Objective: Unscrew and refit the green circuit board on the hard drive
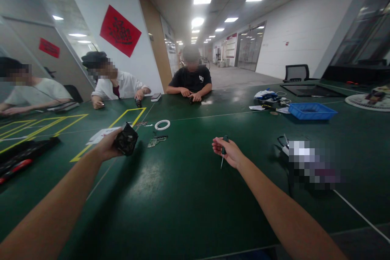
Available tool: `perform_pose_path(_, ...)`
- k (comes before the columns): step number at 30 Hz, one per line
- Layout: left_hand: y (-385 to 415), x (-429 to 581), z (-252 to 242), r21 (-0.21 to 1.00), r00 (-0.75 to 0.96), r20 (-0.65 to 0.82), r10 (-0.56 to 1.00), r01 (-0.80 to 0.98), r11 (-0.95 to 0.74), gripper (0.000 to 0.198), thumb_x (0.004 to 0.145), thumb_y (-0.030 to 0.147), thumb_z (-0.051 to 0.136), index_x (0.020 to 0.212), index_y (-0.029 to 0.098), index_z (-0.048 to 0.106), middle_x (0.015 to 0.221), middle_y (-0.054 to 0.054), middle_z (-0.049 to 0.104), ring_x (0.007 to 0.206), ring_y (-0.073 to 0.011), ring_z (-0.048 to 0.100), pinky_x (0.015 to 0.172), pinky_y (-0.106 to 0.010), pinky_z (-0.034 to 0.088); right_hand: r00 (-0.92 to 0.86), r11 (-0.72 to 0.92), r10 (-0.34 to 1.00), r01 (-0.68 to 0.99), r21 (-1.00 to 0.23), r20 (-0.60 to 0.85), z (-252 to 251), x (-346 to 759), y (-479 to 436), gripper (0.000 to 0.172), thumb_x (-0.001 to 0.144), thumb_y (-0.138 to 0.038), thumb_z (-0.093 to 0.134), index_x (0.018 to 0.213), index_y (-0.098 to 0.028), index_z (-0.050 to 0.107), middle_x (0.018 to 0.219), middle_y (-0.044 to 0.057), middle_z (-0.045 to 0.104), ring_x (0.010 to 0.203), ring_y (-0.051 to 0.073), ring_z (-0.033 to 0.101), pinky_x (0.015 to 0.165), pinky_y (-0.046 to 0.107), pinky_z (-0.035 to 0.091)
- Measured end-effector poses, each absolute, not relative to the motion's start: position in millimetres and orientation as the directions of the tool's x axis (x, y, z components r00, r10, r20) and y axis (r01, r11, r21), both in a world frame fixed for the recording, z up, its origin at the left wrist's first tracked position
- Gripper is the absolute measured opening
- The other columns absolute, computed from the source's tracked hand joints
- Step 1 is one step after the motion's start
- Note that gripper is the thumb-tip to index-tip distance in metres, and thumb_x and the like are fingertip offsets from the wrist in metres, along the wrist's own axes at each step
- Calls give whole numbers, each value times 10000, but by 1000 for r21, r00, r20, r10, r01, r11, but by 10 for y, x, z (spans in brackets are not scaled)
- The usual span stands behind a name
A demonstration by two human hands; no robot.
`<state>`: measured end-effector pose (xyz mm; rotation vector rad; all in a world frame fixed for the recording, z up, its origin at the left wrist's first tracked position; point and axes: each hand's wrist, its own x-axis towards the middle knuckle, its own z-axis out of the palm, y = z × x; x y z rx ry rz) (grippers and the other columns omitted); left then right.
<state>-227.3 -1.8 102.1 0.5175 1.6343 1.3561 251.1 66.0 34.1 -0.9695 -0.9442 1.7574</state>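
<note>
My left hand is stretched out over the dark green table and grips a small black boxy device, held a little above the surface. My right hand is closed round a small screwdriver with a dark handle; its thin shaft points down toward the table. A green circuit board lies flat on the table between my hands, closer to the left one. Just beyond it lies a white ring of tape.
Three people sit along the far side, each with hands on small parts. A blue tray and loose items stand at the right, a black tool tray at the left. Yellow tape lines and a paper sheet mark the table.
</note>
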Motion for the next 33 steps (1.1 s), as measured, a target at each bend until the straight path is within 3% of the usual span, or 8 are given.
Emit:
perform_pose_path(2,-99,-2312,1051,907,-422,-408,809,-284,310,437,985,532,432,1126,178,647,920,-72,759,923,-283,688,819,-500,564,-293,-312,931,-318,-896,-220,327,2498,669,142,916,-270,684,991,-149,700,929,93,737,800,156,694,713,285,595)
perform_pose_path(5,-152,-2170,1073,926,-394,-349,850,-284,249,341,972,413,530,1204,183,631,1022,-68,761,963,-272,695,835,-468,579,-295,-317,928,-298,-900,-229,304,2490,679,154,912,-280,692,996,-151,702,951,98,739,814,161,697,719,291,596)
perform_pose_path(11,53,-1360,847,851,-148,-446,883,-377,366,321,892,313,667,1145,116,683,1018,-155,759,874,-298,747,760,-408,620,-287,-308,932,-297,-904,-223,266,2535,706,145,922,-266,673,1001,-147,695,926,96,737,789,158,698,699,282,596)
perform_pose_path(15,274,-757,545,866,76,-411,908,-280,415,296,857,261,702,1109,106,709,1029,-186,758,898,-312,749,787,-402,609,-239,-263,950,-270,-926,-200,251,2589,730,143,907,-258,693,994,-145,695,935,100,736,790,164,700,700,286,607)
perform_pose_path(22,539,-33,373,941,285,-310,907,-45,336,338,850,455,703,990,151,749,1013,-177,762,939,-320,730,801,-408,578,-76,-87,994,-109,-990,-78,170,2606,799,147,846,-236,728,967,-155,703,886,77,735,752,164,697,688,280,607)
perform_pose_path(25,635,155,337,965,182,-191,965,213,151,433,861,579,642,847,160,747,899,-151,759,893,-316,716,759,-373,553,-47,-63,997,-57,-996,-61,121,2612,848,174,795,-148,720,969,-159,717,870,53,741,735,145,691,695,253,586)
perform_pose_path(28,703,246,313,889,19,47,999,455,-50,445,844,600,650,658,196,683,744,-103,699,890,-296,676,762,-330,504,-14,-45,999,-4,-999,-45,80,2651,905,208,759,-108,701,956,-174,725,848,28,745,711,131,684,703,241,565)
perform_pose_path(33,690,214,403,609,-33,408,912,754,-245,429,967,549,480,908,194,713,848,-85,681,879,-244,631,836,-348,463,8,1,1000,310,-951,4,70,2718,969,200,792,-149,662,977,-185,730,880,38,759,768,154,711,753,260,560)
